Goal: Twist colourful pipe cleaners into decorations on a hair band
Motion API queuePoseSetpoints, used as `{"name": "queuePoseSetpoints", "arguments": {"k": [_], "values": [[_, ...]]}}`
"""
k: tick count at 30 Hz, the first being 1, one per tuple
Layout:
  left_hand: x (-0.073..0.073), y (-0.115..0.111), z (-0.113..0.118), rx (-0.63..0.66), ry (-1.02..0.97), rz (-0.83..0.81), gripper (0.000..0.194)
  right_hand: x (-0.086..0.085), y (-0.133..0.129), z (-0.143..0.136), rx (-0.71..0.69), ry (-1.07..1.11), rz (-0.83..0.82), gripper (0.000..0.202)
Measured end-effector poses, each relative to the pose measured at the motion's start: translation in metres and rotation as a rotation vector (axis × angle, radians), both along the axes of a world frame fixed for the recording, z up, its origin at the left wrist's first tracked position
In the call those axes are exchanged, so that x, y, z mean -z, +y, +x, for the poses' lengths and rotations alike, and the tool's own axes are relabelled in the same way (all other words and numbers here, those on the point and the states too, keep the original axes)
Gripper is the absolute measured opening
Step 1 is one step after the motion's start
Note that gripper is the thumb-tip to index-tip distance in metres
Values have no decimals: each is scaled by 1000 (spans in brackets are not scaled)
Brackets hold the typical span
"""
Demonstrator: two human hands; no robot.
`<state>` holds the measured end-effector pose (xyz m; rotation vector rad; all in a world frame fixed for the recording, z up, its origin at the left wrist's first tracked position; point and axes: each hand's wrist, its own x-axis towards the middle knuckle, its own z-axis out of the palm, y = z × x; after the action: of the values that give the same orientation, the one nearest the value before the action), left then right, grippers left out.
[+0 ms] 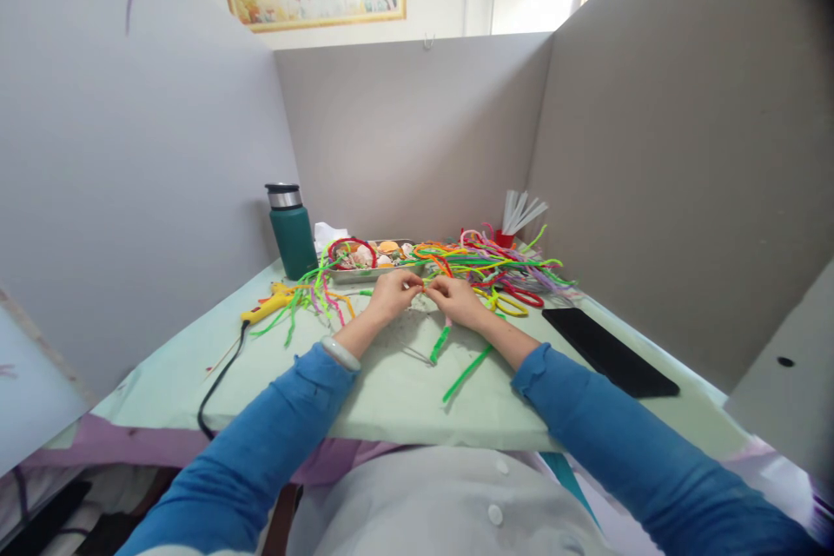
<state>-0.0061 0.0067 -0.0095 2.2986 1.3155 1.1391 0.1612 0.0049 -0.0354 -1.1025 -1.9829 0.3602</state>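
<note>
My left hand (pixel 394 294) and my right hand (pixel 454 297) meet over the middle of the table, fingertips pinched close together. A small bit of orange pipe cleaner (pixel 423 287) shows between them; most of it is hidden by the fingers. Under my right hand lies a short green pipe cleaner piece (pixel 440 346) with a pink end. A straight green pipe cleaner (pixel 467 373) rests nearer the table's front, below my right wrist. Just beyond the hands spreads a heap of colourful pipe cleaners (pixel 482 259).
A metal tray (pixel 345 276) of small decorations stands at the back, beside a green bottle (pixel 294 239). On the left lies a yellow glue gun (pixel 267 306) with a black cord. White sticks (pixel 521 213) stand in a red cup. A black slab (pixel 609 352) lies right. Grey partitions (pixel 417 130) enclose the table.
</note>
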Motion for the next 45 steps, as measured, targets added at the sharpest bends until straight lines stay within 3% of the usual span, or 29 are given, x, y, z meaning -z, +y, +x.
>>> {"name": "queuePoseSetpoints", "arguments": {"k": [12, 45], "values": [[9, 9, -2, 15, 100, 197, 16, 0, 3, 0, 31, -27, 57, 24], [3, 2, -1, 29, 108, 327, 7, -6, -3, 0, 19, 64, 137, 24]]}}
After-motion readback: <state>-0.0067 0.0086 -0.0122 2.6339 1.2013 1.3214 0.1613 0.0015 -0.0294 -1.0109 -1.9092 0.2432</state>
